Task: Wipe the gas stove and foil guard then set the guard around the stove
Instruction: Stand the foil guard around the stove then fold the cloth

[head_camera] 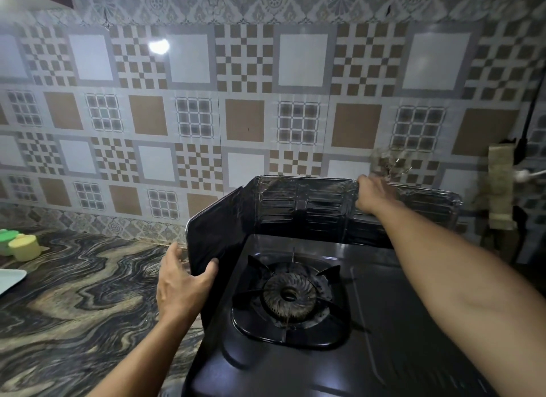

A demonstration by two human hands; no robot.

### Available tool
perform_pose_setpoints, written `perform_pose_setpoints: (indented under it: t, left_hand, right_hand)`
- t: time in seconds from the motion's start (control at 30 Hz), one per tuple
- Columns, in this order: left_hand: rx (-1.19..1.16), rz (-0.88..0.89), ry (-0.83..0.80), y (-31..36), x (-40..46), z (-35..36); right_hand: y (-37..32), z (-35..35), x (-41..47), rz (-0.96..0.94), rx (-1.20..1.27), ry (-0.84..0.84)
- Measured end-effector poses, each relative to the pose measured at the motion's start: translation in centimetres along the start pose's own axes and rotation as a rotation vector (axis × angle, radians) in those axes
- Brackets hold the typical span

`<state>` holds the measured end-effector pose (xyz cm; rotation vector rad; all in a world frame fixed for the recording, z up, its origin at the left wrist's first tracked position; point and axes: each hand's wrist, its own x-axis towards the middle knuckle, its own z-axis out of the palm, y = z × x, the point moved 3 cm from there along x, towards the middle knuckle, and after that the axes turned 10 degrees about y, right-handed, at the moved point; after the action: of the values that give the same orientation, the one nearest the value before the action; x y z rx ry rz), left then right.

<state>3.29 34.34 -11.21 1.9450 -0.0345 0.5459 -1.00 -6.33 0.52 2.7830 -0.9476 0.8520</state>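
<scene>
Patterned tile wall [245, 115] ran behind a dark marbled counter [74, 293], w/ the black gas stove [369, 322] sitting on it at centre-right. Foil guard [295, 207] stood upright, already wrapped round the stove's back and left side: back panel close to the wall, left wing angled forward along the stove's left edge. Right end of the guard was partly hidden behind the right forearm, so how far it reached down that side couldn't be told.

Left hand [180, 281] gripped the front edge of the left wing, thumb on the inner face, fingers behind it. Right hand [373, 195] was over the guard's top rim near the back-right fold; blurred, so whether it was clamped on the rim or just resting there couldn't be told.

Judgement: wiping looked done or nearly so. No cloth was in either hand and the stove top looked fairly clean, though the burner [288, 296] was discoloured. Task seemed to be in its last step, squaring the guard round the stove. Probably left: seating the left wing flush and settling the right side.

Room to move: open counter to the left of the wing, w/ yellow and green containers [20, 246] and a white tray [10, 280] well apart at the far left edge. Back was tight against the wall. On the right, a cable [531, 107] and wall clutter hung near the guard's right end, so less slack there.
</scene>
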Motion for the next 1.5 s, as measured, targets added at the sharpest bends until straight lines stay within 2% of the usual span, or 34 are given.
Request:
perform_pose_setpoints:
  t: [0.2,0.43,0.83,1.03,1.27,1.4,1.5]
  left_hand:
    - [0.042,0.066,0.044,1.1,0.2,-1.6]
    - [0.073,0.095,-0.031,2.0,0.0,-3.2]
    - [0.113,0.071,-0.327,1.1,-1.6,-8.4]
    - [0.207,0.005,-0.492,-3.1,-3.0,-11.5]
    - [0.421,-0.021,-0.731,-9.1,-5.1,-14.7]
    - [0.494,-0.013,-0.822,-11.5,-6.7,-15.4]
    - [0.464,-0.078,-0.85,-12.8,-8.2,-15.5]
  right_hand:
    - [-2.0,-1.4,-2.8,0.009,0.128,-0.075]
    - [-3.2,-3.0,-6.9,0.023,0.209,-0.166]
    - [-8.0,-5.9,-17.4,0.034,0.229,-0.29]
    - [-13.0,-6.6,-23.5,-0.024,0.28,-0.392]
    - [-18.8,-6.7,-30.4,-0.095,0.353,-0.401]
    - [-21.0,-5.9,-33.8,-0.129,0.351,-0.456]
    - [-22.3,-5.5,-36.3,-0.135,0.363,-0.484]
